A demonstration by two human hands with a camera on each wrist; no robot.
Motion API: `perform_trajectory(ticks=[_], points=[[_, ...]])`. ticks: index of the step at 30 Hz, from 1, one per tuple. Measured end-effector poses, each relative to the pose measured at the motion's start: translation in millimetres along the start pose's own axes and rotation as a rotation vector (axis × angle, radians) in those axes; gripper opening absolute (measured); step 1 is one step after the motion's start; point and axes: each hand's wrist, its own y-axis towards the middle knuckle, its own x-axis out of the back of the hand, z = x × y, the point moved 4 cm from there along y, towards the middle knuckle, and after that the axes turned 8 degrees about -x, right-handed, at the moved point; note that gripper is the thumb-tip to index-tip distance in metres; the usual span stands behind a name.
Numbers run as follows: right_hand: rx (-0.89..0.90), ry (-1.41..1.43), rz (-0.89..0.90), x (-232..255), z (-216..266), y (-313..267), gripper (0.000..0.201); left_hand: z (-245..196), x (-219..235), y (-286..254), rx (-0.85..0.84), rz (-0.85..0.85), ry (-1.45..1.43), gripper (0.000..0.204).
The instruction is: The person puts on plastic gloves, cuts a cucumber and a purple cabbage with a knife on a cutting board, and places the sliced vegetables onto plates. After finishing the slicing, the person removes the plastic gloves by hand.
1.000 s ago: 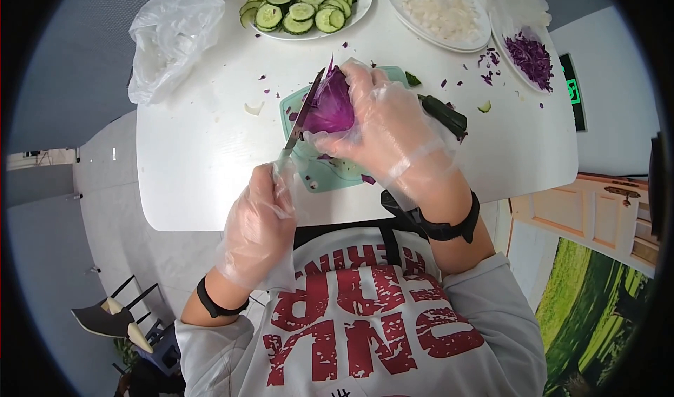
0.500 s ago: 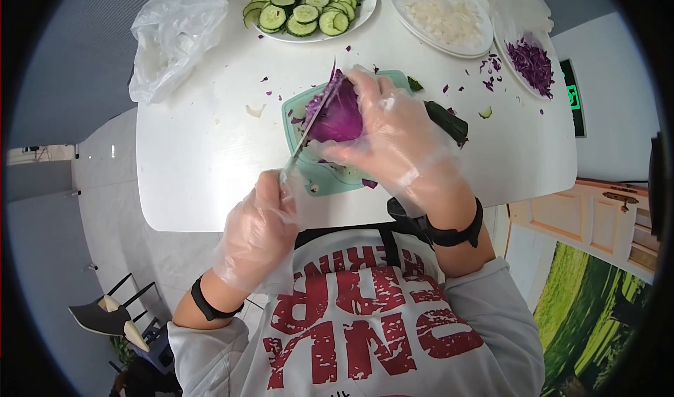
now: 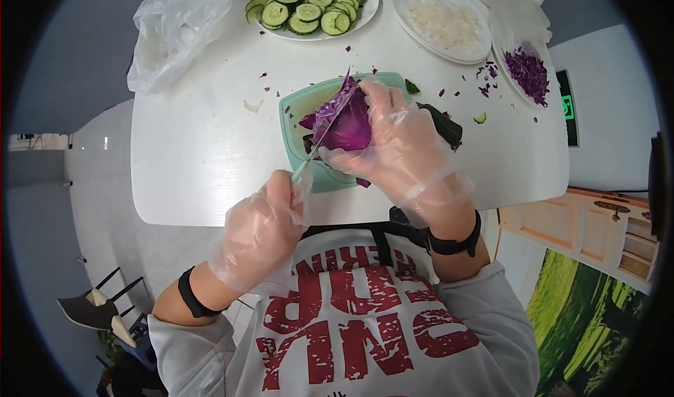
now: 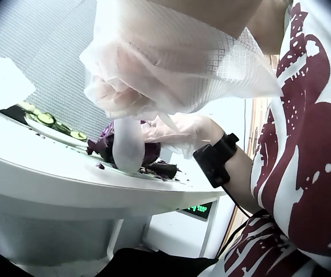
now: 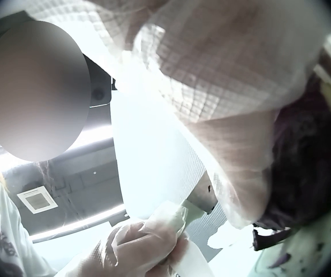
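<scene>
The gloved left hand (image 3: pixel 260 232) grips a knife (image 3: pixel 300 171) by its pale green handle. Its blade lies along the shredded left side of a purple cabbage piece (image 3: pixel 351 127). From the right, the gloved right hand (image 3: pixel 414 144) holds the cabbage, fingers on its far side and thumb on its near side. Beneath is a green cutting board (image 3: pixel 330 181), with purple bits by the blade. In the left wrist view, the left hand (image 4: pixel 136 69) partly covers the cabbage (image 4: pixel 102 144). The right wrist view shows the dark cabbage (image 5: pixel 309 167) beside the right hand (image 5: pixel 234 63).
Along the table's far side are a plate of cucumber slices (image 3: pixel 303 12), stacked plates with white pieces (image 3: pixel 446 25) and a plate of shredded purple cabbage (image 3: pixel 526 74). A plastic bag (image 3: pixel 172 32) lies at far left. A dark green cucumber piece (image 3: pixel 444 124) sits beyond the right hand.
The cabbage and right hand have shifted slightly right and nearer the body in the head view. The left hand and knife have moved slightly right, the blade now lower against the cabbage.
</scene>
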Motion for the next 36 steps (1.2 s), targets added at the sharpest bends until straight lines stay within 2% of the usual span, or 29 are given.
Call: perform_trajectory(ticks=[3,5,11,12,14,15,17,20,26,32,36], points=[[0.029,0.001,-0.021,-2,0,1,0.083,-1,4,4,-0.043,-0.006,0.026,0.016],[0.027,-0.002,-0.031,-3,-1,1,0.084,1,4,6,-0.025,0.058,-0.096,0.011],[0.018,0.019,-0.037,-2,0,0,0.084,3,4,6,-0.109,0.028,-0.108,0.012],[0.019,0.018,-0.036,-2,0,0,0.084,2,7,5,-0.107,0.027,-0.109,0.012],[0.014,0.022,-0.027,-1,-1,-1,0.083,3,7,2,-0.023,0.131,-0.134,0.012],[0.011,0.021,-0.028,-1,-1,-1,0.083,3,6,3,-0.026,0.131,-0.135,0.012],[0.006,0.006,-0.022,-2,0,-1,0.083,0,6,8,-0.124,0.011,-0.084,0.014],[-0.074,-0.009,0.001,0,5,-1,0.083,2,1,15,-0.104,0.023,-0.075,0.013],[-0.027,-0.001,-0.024,-1,1,-2,0.083,2,6,9,0.01,0.109,-0.117,0.01],[-0.04,0.001,0.003,0,2,-1,0.083,5,0,15,-0.058,0.047,-0.162,0.009],[-0.024,0.018,-0.023,-1,1,-1,0.082,3,0,17,-0.029,0.041,-0.097,0.01]])
